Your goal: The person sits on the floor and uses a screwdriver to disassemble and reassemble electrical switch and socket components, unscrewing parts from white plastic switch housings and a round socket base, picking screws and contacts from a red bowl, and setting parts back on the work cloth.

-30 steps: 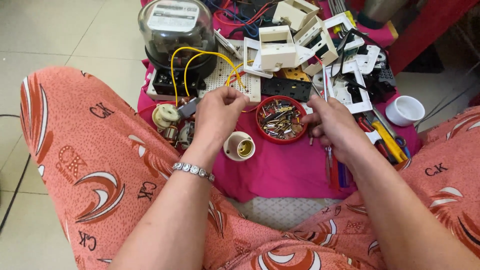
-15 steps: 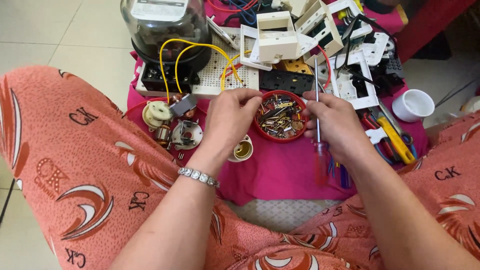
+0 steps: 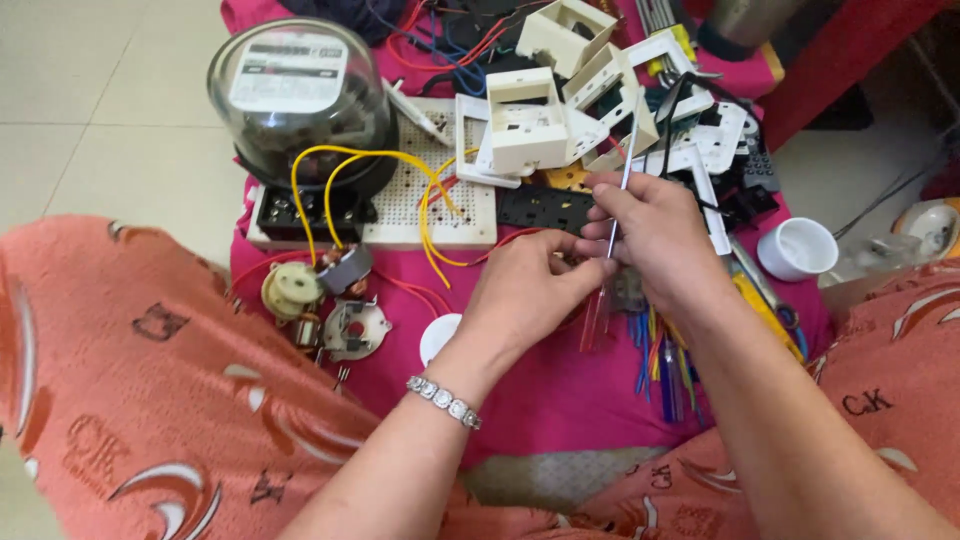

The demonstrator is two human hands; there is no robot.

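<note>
Both hands have lifted off the red dish, now hidden beneath them. The right hand [image 3: 655, 235] grips a screwdriver [image 3: 612, 225], blade pointing to twelve o'clock; the left hand [image 3: 530, 290] pinches something small against it. The meter [image 3: 295, 95] stands at ten o'clock.

Magenta cloth [image 3: 560, 400] under all. On it: white perforated board [image 3: 420, 205] with yellow wires [image 3: 340, 165] looping; dark meter [image 3: 295, 95] under a clear dome; white cup [image 3: 797, 248] at cloth's right edge. Screwdriver [image 3: 608, 250]: silver shaft, translucent red handle. Salmon trousers [image 3: 130, 400] with white-and-rust swirls. Silver bracelet [image 3: 443, 401].
</note>
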